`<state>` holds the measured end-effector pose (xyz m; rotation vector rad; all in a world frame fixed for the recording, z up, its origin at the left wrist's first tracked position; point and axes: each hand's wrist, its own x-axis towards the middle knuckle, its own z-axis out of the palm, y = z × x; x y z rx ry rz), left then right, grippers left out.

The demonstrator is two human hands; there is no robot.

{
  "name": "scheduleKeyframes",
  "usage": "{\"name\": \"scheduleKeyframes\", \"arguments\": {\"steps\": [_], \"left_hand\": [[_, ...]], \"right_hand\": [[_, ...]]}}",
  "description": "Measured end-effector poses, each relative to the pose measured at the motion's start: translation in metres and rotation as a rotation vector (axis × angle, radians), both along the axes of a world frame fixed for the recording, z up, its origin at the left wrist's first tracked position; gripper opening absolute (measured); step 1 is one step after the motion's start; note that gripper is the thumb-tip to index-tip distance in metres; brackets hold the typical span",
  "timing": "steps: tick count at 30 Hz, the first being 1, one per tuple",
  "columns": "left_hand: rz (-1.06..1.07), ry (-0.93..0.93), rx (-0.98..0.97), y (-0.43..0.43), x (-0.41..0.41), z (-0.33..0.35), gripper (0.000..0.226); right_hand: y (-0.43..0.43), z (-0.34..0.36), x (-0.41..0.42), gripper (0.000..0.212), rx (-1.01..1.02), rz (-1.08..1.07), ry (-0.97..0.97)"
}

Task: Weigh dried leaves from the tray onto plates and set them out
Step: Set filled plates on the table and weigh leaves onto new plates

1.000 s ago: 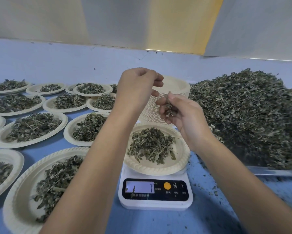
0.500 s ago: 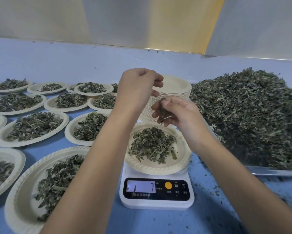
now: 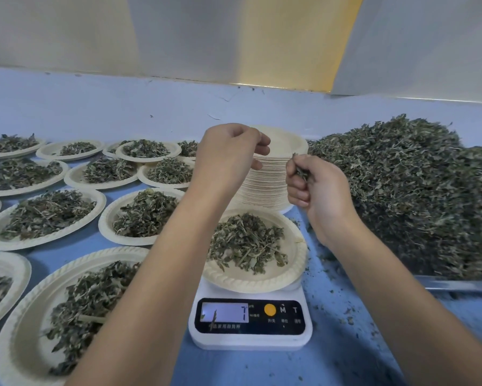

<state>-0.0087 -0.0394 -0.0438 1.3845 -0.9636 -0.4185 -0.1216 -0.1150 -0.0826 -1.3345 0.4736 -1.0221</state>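
filled plates [image 3: 47, 215]: many pale paper plates, each bearing a small mound of dried leaves, lie in rows across the left side of the bench [image 3: 345, 358]; several overlap at their rims.
left hand [image 3: 228, 154]: raised above the scale, back of the hand toward the camera, its fingers [image 3: 262, 147] curled against the top edge of the stack of empty plates; I cannot tell whether they grip a plate.
stack of empty plates [image 3: 264, 190]: a tall pile standing on the bench just behind the scale, between the two hands.
weighing plate [image 3: 262, 282]: rests on the scale, level, with a loose portion of leaves [image 3: 245, 240] spread over its middle.
scale [image 3: 251, 338]: a white digital one at the centre front of the bench; its lit display shows 7.
right hand [image 3: 317, 196]: held above the right rim of the weighing plate, fingers [image 3: 295, 190] closed in a fist, holding a pinch of leaves [image 3: 299, 171] that sticks out at the top.
heap of dried leaves [image 3: 415, 196]: a big dark green mound filling the right side, just beside the right hand.
tray [image 3: 457, 285]: only its metal front edge shows under the heap; crumbs of leaf are scattered on the bench in front of it.
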Motion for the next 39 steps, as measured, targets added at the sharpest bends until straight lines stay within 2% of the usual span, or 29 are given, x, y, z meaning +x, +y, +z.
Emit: {"name": "scheduleKeyframes", "arguments": {"steps": [9, 14, 18, 22, 25, 32, 35, 39], "left_hand": [[-0.077, -0.041, 0.051, -0.011, -0.02, -0.004, 0.023], [-0.12, -0.075, 0.079, -0.024, -0.043, -0.001, 0.022], [-0.179, -0.069, 0.097, -0.035, -0.068, -0.004, 0.023], [-0.265, -0.049, 0.154, -0.045, -0.088, -0.009, 0.022], [-0.312, -0.013, 0.196, -0.05, -0.1, -0.013, 0.023], [-0.336, 0.025, 0.232, -0.053, -0.105, -0.019, 0.023], [-0.343, 0.057, 0.23, -0.053, -0.106, -0.02, 0.023], [-0.346, 0.041, 0.246, -0.055, -0.11, -0.022, 0.024]], "right_hand": [[-0.013, 0.004, -0.009, 0.033, 0.075, 0.048, 0.093], [-0.038, 0.0, -0.028, 0.032, 0.158, -0.115, 0.082], [-0.066, -0.019, -0.048, 0.037, 0.159, -0.372, 0.3], [-0.075, -0.041, -0.068, 0.03, 0.029, -0.514, 0.503], [-0.078, -0.047, -0.076, 0.026, -0.132, -0.606, 0.778], [-0.075, -0.046, -0.079, 0.051, -0.179, -0.606, 1.082], [-0.074, -0.046, -0.077, 0.051, -0.203, -0.601, 1.113], [-0.074, -0.05, -0.077, 0.052, -0.229, -0.606, 0.912]]}}
